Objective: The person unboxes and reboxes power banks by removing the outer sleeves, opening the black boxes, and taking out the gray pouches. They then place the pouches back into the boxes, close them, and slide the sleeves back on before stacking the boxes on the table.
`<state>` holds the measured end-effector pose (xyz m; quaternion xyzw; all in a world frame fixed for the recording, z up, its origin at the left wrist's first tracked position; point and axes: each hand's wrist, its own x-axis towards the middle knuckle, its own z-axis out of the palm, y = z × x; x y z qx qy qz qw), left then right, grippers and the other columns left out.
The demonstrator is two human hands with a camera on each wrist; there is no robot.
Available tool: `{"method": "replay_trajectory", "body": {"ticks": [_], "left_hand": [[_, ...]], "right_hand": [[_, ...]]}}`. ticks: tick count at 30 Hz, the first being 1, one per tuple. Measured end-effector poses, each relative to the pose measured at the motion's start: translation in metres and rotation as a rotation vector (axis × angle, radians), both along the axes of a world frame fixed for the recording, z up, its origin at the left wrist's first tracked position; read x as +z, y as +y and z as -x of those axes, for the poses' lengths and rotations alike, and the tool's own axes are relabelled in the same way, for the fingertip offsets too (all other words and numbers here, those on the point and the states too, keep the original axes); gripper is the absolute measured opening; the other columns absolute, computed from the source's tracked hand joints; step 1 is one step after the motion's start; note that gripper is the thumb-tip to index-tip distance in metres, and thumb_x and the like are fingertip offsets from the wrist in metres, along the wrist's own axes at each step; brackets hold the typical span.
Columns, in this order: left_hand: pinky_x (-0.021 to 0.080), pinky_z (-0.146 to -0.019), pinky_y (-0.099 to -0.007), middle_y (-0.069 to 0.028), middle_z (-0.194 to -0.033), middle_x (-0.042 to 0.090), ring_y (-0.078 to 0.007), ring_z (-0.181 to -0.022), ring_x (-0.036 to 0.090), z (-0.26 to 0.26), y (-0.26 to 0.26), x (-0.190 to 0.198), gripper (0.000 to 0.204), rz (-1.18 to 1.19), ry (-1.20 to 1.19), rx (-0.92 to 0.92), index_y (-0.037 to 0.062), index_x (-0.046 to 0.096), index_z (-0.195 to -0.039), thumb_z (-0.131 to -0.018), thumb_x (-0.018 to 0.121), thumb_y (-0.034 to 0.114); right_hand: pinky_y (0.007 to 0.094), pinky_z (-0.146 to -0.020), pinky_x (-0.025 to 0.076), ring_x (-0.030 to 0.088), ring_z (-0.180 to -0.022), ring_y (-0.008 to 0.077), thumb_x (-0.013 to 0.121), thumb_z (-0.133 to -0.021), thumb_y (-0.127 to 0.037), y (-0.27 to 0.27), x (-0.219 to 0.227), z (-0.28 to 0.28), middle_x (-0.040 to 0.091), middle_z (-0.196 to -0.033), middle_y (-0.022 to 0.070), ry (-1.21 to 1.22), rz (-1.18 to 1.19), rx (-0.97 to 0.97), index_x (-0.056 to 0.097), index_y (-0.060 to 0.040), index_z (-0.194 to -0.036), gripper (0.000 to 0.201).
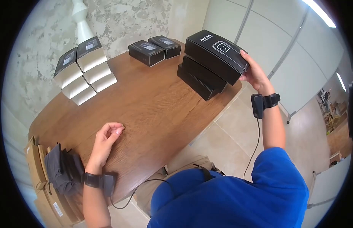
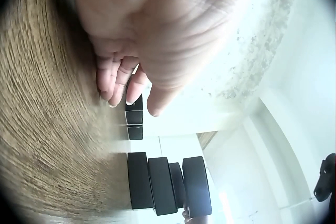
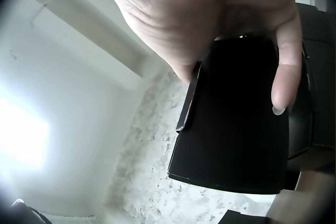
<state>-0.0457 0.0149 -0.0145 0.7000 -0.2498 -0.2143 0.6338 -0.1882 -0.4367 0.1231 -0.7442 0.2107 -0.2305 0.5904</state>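
My right hand (image 1: 254, 72) grips the near end of a black box (image 1: 207, 47) with a white line-drawn emblem and lettering on its top. This box sits at the top of a pile of black boxes (image 1: 197, 78) on the table's right side. In the right wrist view the thumb and fingers lie on opposite sides of the box (image 3: 236, 124). My left hand (image 1: 107, 138) is low over the tabletop at the left, its fingers loosely bent. From the left wrist view, the thumb stands apart from the fingers (image 2: 119, 79), with nothing held between them.
White-sided boxes (image 1: 87, 78) with dark tops are stacked at the table's back left. Two smaller black boxes (image 1: 148, 53) stand at the back. Cardboard packages (image 1: 51, 197) and a dark grey cloth item (image 1: 62, 167) lie at the left edge. Cables hang from both wrist cameras.
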Motion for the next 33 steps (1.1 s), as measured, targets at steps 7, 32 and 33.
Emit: {"method": "replay_trajectory", "body": {"ticks": [7,32,33], "left_hand": [[0.042,-0.09,-0.025,-0.0049,-0.105,0.062,-0.0109,-0.1,0.056,0.003,-0.001,0.004,0.026,-0.03,0.004,0.001,0.0012,0.058,-0.11,-0.094,0.058,0.022],[0.04,-0.087,-0.0228,0.0001,-0.1,0.06,-0.0075,-0.093,0.053,0.005,-0.002,0.006,0.024,-0.071,-0.008,0.031,0.0001,0.059,-0.108,-0.093,0.061,0.019],[0.041,-0.087,-0.0226,0.0004,-0.1,0.06,-0.0073,-0.093,0.052,0.004,-0.002,0.006,0.024,-0.072,-0.01,0.027,0.0001,0.059,-0.108,-0.093,0.061,0.019]], "right_hand": [[0.0252,-0.055,0.055,0.063,-0.068,0.0172,0.057,-0.087,-0.056,-0.012,-0.024,-0.002,0.058,-0.113,0.0162,-0.009,-0.05,-0.097,0.05,-0.0034,-0.128,0.067],[0.0364,-0.068,0.049,0.063,-0.078,0.0259,0.062,-0.088,-0.023,0.05,-0.088,0.037,0.064,-0.091,0.0103,0.189,0.929,0.042,0.065,-0.0028,-0.087,0.02],[0.0365,-0.07,0.049,0.063,-0.079,0.0258,0.061,-0.088,-0.022,0.05,-0.091,0.038,0.064,-0.095,0.0109,0.189,0.94,0.034,0.064,-0.0026,-0.089,0.02]]}}
